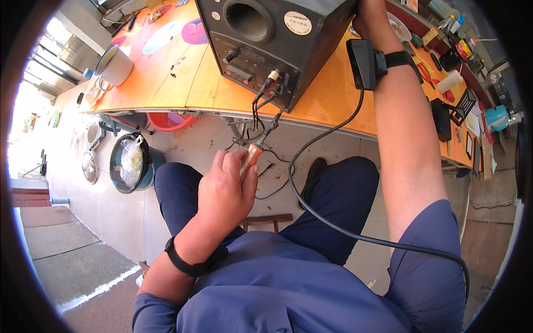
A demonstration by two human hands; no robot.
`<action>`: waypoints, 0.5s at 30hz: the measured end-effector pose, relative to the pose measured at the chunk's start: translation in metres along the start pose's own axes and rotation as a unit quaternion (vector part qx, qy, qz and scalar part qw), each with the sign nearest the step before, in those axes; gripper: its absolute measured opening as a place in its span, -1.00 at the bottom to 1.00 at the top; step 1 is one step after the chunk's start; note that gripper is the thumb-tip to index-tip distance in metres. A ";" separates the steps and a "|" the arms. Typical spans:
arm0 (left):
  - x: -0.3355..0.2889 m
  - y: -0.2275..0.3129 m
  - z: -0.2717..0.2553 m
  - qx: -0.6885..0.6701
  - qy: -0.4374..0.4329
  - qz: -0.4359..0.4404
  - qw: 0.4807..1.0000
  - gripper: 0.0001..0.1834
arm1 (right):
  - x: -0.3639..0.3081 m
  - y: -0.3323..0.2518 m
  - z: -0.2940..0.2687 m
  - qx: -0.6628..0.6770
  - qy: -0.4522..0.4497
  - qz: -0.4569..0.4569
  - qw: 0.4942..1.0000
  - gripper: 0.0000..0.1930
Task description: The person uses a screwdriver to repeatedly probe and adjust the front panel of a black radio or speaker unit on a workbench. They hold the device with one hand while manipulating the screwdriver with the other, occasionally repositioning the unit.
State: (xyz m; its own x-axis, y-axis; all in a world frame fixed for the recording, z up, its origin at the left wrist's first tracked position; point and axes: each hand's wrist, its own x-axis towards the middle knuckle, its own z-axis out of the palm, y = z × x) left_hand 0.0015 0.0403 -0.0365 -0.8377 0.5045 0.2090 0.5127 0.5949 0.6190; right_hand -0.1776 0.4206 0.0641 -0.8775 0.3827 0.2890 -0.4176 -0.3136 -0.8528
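Observation:
A black box speaker [313,61] stands near the table's front edge, its back panel with a round port facing me. My left hand [225,186] is closed around the orange handle of a screwdriver [251,159]. The screwdriver's shaft points up and away, its end at the lower right corner of the back panel. Cables with a plug [270,81] are connected to that panel. My right hand [369,18] is at the speaker's far right side, touching or very close to it; its fingers are hidden by the speaker and the picture's edge.
The orange table [166,91] holds a white pot [114,65] at left, tools and a black slotted turner [463,105] at right. Below are a lined bin [152,161], a red basin [169,121] and loose wires. A black cable [308,205] runs from my right wrist device across my body.

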 end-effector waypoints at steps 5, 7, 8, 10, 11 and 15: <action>0.005 -0.004 0.002 -0.283 -0.055 -0.147 0.946 -0.69 | 0.002 0.004 -0.004 0.026 -0.012 0.001 1.000 -0.53; 0.007 -0.007 -0.004 -0.587 -0.125 -0.352 0.719 -0.71 | 0.004 0.005 -0.002 0.034 -0.006 -0.010 0.999 -0.52; 0.007 -0.007 -0.005 -0.633 -0.136 -0.355 0.674 -0.71 | 0.003 0.005 0.000 0.035 -0.006 -0.010 0.999 -0.53; 0.007 -0.007 -0.007 -0.648 -0.139 -0.364 0.654 -0.71 | 0.001 0.002 0.002 0.035 -0.002 -0.011 0.999 -0.53; 0.008 -0.006 -0.007 -0.666 -0.144 -0.361 0.637 -0.70 | 0.000 0.000 0.002 0.008 0.010 -0.002 1.000 -0.52; 0.009 -0.003 -0.007 -0.627 -0.136 -0.360 0.677 -0.71 | -0.008 -0.003 -0.004 -0.057 0.034 -0.020 0.998 -0.51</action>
State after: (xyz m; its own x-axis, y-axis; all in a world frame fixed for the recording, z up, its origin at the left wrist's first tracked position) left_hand -0.0088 0.0382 -0.0312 -0.6323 0.5640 -0.5311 -0.7167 -0.1656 0.6774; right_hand -0.1684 0.4217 0.0622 -0.8406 0.4529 0.2970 -0.4193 -0.1973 -0.8861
